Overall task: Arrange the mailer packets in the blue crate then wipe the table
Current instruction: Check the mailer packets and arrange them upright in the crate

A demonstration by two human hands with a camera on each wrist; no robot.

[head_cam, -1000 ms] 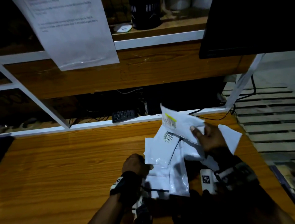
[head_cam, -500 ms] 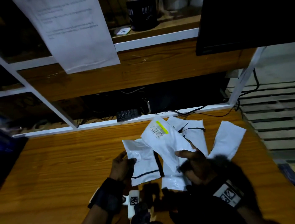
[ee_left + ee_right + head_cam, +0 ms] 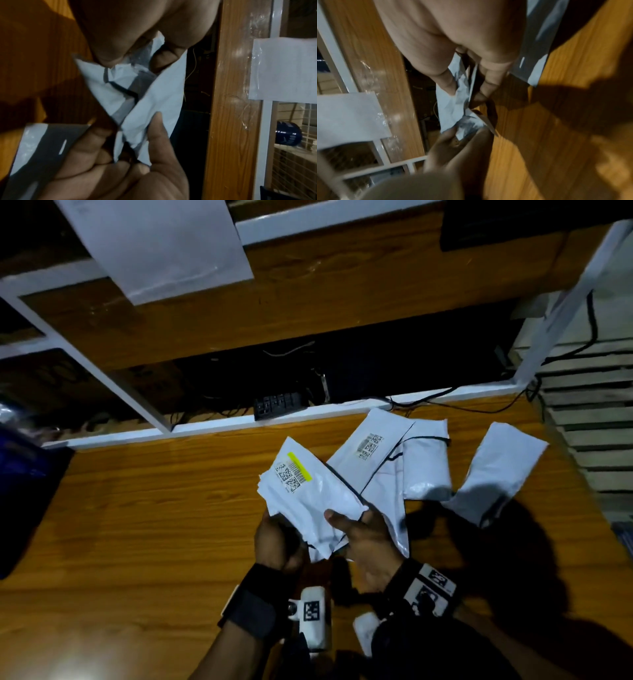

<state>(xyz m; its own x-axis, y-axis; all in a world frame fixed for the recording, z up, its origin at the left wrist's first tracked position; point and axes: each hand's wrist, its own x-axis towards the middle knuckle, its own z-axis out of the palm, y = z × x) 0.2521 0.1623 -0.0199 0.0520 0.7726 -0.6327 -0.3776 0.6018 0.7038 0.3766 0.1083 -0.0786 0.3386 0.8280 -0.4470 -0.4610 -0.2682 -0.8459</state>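
left hand (image 3: 277, 542) and right hand (image 3: 368, 546) fingers pinch stacked mailer packets (image 3: 308, 491), squaring them for the crate | three packets (image 3: 424, 463) lie on bench (image 3: 154, 525)

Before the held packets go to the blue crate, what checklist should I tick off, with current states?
1. Left hand grips the stack of white plastic mailer packets: ok.
2. Right hand grips the same stack: ok.
3. Stack squared up: not ok, edges fanned.
4. All packets gathered: not ok, three white packets lie on the wooden table.
5. Dark blue crate at left has room: cannot tell.
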